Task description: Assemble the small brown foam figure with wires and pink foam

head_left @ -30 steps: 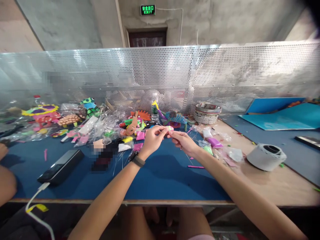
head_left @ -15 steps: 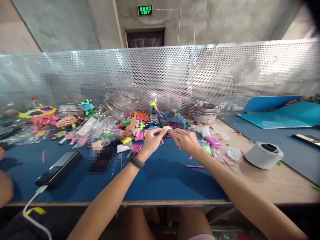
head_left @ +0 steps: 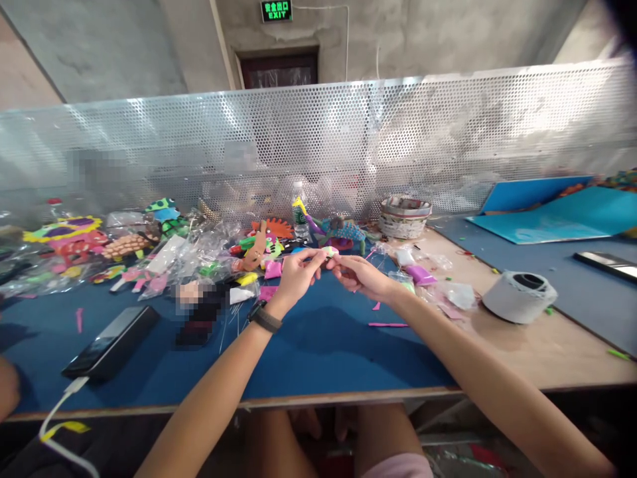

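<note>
Both my hands meet above the blue mat (head_left: 318, 358), fingers pinched around a small clay piece (head_left: 330, 251) in pale green and pink. My left hand (head_left: 297, 275), with a dark watch on the wrist, grips it from the left. From the other side my right hand (head_left: 362, 273) has its fingertips closed on the same piece. Much of the piece is hidden by the fingers. Just behind it stands a blue spotted clay animal (head_left: 343, 230) with a yellow and purple part. A thin pink clay strip (head_left: 388, 324) lies below my right forearm.
Clay animals, such as a pink one (head_left: 79, 245), and plastic bags crowd the back left. A phone on a black block (head_left: 112, 342) lies at left, cabled. At right are a white roll (head_left: 520, 297), a basket (head_left: 405, 218) and blue folders (head_left: 542, 216). A perforated metal screen (head_left: 308, 146) stands behind.
My right hand has turned slightly and its fingers sit lower on the clay piece, so more of the piece shows. The whole view has shifted a little.
</note>
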### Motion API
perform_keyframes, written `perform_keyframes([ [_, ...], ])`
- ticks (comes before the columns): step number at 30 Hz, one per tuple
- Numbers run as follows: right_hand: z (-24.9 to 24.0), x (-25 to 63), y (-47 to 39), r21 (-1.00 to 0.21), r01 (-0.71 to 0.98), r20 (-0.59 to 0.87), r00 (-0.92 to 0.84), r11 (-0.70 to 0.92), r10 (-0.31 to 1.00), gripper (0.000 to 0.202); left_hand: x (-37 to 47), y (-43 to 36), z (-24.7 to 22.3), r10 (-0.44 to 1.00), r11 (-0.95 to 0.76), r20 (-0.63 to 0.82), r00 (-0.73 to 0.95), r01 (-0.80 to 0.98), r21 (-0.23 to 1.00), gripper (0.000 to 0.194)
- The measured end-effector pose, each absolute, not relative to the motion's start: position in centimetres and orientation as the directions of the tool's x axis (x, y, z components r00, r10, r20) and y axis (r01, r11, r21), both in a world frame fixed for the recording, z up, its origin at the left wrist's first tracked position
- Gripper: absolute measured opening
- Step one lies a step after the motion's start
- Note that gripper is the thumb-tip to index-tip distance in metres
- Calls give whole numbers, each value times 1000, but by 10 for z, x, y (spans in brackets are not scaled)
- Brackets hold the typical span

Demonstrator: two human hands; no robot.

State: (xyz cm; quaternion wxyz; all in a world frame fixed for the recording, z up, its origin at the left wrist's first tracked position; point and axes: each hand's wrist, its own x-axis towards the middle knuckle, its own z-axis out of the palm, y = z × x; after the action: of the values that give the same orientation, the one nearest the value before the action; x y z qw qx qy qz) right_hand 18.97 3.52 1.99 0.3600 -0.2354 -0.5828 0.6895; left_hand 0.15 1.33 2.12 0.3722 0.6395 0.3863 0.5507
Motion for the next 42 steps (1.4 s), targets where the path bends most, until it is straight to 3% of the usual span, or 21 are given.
perform_keyframes([
  [7,24,185,28,-919,-286,5,-697,-271,717,32,1,10,26,888,-454,447,109,48,890,35],
  [16,27,187,25,-922,-279,9,-708,-269,706,32,2,9,28,874,-478,466,137,77,875,34],
  [22,21,185,26,-959,-272,125,-669,-84,733,38,0,7,30,866,-493,478,143,94,865,32],
  [28,17,184,28,-956,-125,292,-526,267,799,44,0,7,30,877,-477,462,135,118,871,35],
  [35,19,191,30,-750,199,498,-458,631,736,43,1,9,25,880,-472,454,141,144,870,40],
  [42,20,201,35,-297,499,645,-523,814,557,35,5,15,15,899,-437,428,89,162,885,39],
])
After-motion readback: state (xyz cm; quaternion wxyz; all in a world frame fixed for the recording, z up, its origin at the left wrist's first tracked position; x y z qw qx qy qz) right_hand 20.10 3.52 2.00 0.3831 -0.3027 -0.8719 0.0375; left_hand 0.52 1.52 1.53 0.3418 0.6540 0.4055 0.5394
